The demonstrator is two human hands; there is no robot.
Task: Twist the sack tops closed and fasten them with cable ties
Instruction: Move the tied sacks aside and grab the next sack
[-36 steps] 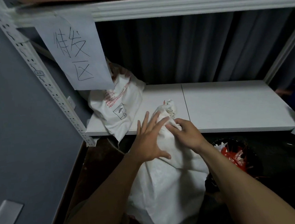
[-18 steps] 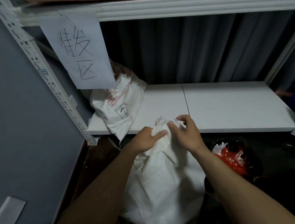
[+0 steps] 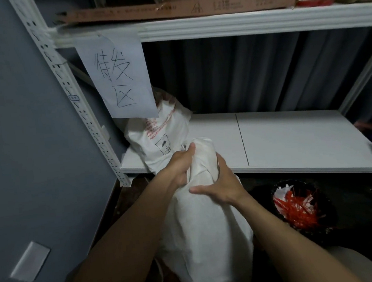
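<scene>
A white woven sack stands in front of the shelf, between my forearms. My left hand is clenched on the sack's left upper side, near its bunched top. My right hand wraps around the sack's neck from the right, thumb across the front. A second white sack with red print and an umbrella mark lies on the shelf at the left. A dark bin at the lower right holds several red cable ties. No tie is in either hand.
The white shelf board stretches to the right behind the sack. A handwritten paper sign hangs from the upper shelf rail. A perforated white upright and a grey wall stand at the left. Dark curtains hang behind.
The sack top has risen toward the shelf. My left hand went from flat on the sack to clenched on its upper side; my right hand dropped from the top to around the neck.
</scene>
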